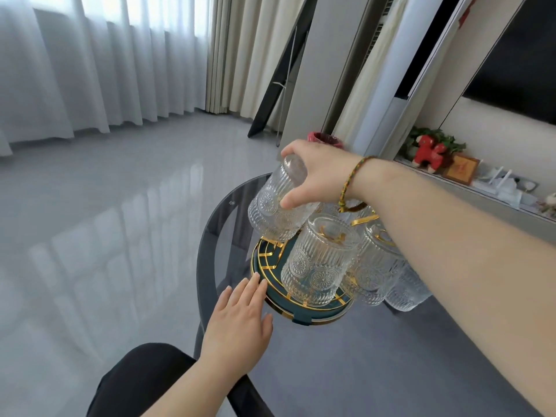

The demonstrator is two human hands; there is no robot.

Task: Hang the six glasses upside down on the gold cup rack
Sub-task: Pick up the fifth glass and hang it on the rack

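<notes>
A gold cup rack with a round dark green and gold base [272, 260] stands on a dark glass table [376, 356]. Several ribbed clear glasses hang upside down on it; the nearest glass [316, 266] is at the front, and two more [373, 266] [406, 291] are partly hidden under my right forearm. My right hand [319, 173] grips the bottom of another glass [275, 212], tilted upside down at the rack's left side. My left hand [237, 323] lies flat on the table, fingertips touching the base's left rim.
The round table's edge [210, 233] curves close to the rack on the left, with shiny grey floor beyond. A shelf at the right carries a red toy [428, 153], a framed picture [460, 169] and small items. My dark-clothed knee [141, 383] is below.
</notes>
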